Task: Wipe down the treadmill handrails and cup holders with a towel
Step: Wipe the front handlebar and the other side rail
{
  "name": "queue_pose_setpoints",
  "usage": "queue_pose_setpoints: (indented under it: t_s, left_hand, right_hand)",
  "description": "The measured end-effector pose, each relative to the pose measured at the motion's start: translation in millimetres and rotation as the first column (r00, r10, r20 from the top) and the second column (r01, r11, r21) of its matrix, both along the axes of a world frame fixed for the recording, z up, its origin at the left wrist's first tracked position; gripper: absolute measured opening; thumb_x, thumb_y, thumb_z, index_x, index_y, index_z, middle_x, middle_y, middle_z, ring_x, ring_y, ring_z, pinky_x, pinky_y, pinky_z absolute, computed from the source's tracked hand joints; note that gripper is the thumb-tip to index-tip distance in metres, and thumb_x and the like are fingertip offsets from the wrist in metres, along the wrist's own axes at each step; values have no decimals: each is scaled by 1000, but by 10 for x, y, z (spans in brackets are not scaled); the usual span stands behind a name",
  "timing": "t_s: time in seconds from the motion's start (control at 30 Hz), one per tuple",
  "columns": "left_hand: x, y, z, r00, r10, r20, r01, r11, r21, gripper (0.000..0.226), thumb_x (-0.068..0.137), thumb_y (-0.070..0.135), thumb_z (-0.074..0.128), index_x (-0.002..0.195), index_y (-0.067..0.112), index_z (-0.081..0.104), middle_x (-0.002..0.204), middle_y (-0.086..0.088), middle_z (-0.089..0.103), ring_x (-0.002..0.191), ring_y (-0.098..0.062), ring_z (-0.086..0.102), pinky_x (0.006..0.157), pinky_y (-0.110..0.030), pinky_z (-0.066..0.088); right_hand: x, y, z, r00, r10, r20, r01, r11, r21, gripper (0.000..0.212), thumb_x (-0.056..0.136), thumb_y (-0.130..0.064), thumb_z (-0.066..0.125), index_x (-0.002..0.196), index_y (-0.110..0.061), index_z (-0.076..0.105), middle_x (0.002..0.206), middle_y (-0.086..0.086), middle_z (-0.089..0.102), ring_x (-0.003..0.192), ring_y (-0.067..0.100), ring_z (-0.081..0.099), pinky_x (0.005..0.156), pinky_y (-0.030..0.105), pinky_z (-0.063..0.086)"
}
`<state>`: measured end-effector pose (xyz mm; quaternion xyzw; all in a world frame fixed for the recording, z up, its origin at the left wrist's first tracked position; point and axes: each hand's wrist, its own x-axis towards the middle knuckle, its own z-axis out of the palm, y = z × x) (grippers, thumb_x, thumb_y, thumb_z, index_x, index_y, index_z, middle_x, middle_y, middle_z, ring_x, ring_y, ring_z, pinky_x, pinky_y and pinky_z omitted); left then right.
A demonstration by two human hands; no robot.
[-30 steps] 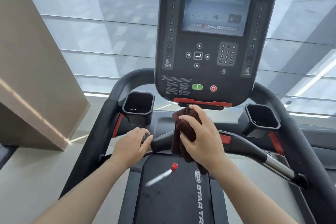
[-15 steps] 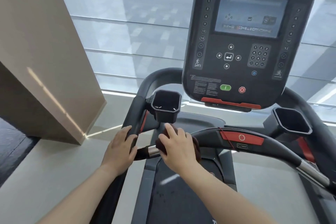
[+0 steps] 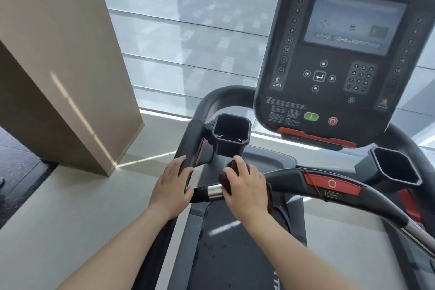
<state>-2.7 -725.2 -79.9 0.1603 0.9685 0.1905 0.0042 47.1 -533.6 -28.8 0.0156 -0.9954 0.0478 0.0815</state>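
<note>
My right hand (image 3: 244, 186) presses a dark brown towel (image 3: 224, 178) around the front crossbar handrail (image 3: 292, 180), just right of its silver grip sensor (image 3: 213, 191). Most of the towel is hidden under the hand. My left hand (image 3: 170, 186) rests on the black left side handrail (image 3: 190, 146), fingers curled over it, holding nothing else. The left cup holder (image 3: 231, 135) sits just above both hands, and the right cup holder (image 3: 395, 167) stands at the far right.
The black console (image 3: 341, 54) with screen and red stop button (image 3: 332, 121) hangs above the crossbar. A red stop panel (image 3: 332, 183) sits on the bar. A beige pillar (image 3: 58, 66) stands to the left. The running belt (image 3: 230, 249) lies below.
My right hand slid the towel leftward along the crossbar from under the console to the left end. My left hand shifted onto the left side rail. The view turned left.
</note>
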Motion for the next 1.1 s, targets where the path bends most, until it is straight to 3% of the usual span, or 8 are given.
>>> queue_pose_setpoints:
  t_s: [0.13, 0.27, 0.5, 0.73, 0.93, 1.1]
  left_hand:
    - [21, -13, 5, 1000, -2, 2, 2, 1000, 19, 45, 87, 32, 50, 130, 23, 43, 152, 3, 16, 139, -18, 13, 109, -37, 27]
    - [34, -36, 25, 1000, -5, 11, 5, 998, 55, 44, 88, 31, 49, 131, 23, 43, 152, 4, 15, 140, -15, 12, 109, -35, 25]
    - [32, -35, 21, 1000, -3, 12, 2, 996, 93, 44, 88, 29, 46, 131, 20, 42, 152, 4, 16, 140, -15, 13, 112, -34, 24]
    - [7, -52, 51, 993, 89, 73, -106, 954, 282, 44, 92, 17, 39, 136, 18, 38, 152, 1, 22, 139, -14, 17, 112, -33, 25]
    - [-15, -32, 56, 995, 77, 67, -92, 957, 276, 44, 93, 16, 39, 137, 17, 36, 151, -3, 22, 138, -17, 18, 111, -33, 26]
    - [-21, -34, 50, 995, 73, 72, -89, 960, 266, 43, 93, 15, 37, 136, 19, 37, 152, -2, 20, 139, -17, 19, 110, -35, 31]
  right_hand:
    - [-24, -67, -64, 992, 106, 68, -106, 994, 4, 37, 83, -38, 59, 117, -23, 52, 146, 6, 34, 105, 33, 47, 88, 43, 40]
    - [-53, 65, -23, 996, 85, 39, -84, 996, -27, 37, 83, -50, 55, 112, -27, 54, 141, 2, 39, 94, 30, 51, 77, 38, 42]
    - [-95, -93, -113, 998, -28, -52, 31, 998, 57, 42, 81, -61, 49, 92, -24, 63, 131, 6, 52, 90, 32, 56, 75, 42, 46]
    - [-162, -446, -148, 998, 66, 16, -67, 995, 74, 26, 74, -40, 67, 86, -17, 66, 118, 11, 61, 73, 34, 59, 60, 40, 48]
    - [14, -243, -203, 974, 222, -48, -216, 971, 106, 26, 75, -38, 66, 93, -20, 62, 123, 10, 57, 75, 31, 56, 63, 38, 50]
    - [-62, -377, -222, 977, 211, -21, -207, 972, 115, 29, 70, -42, 73, 88, -21, 64, 116, 9, 61, 72, 29, 58, 60, 37, 50]
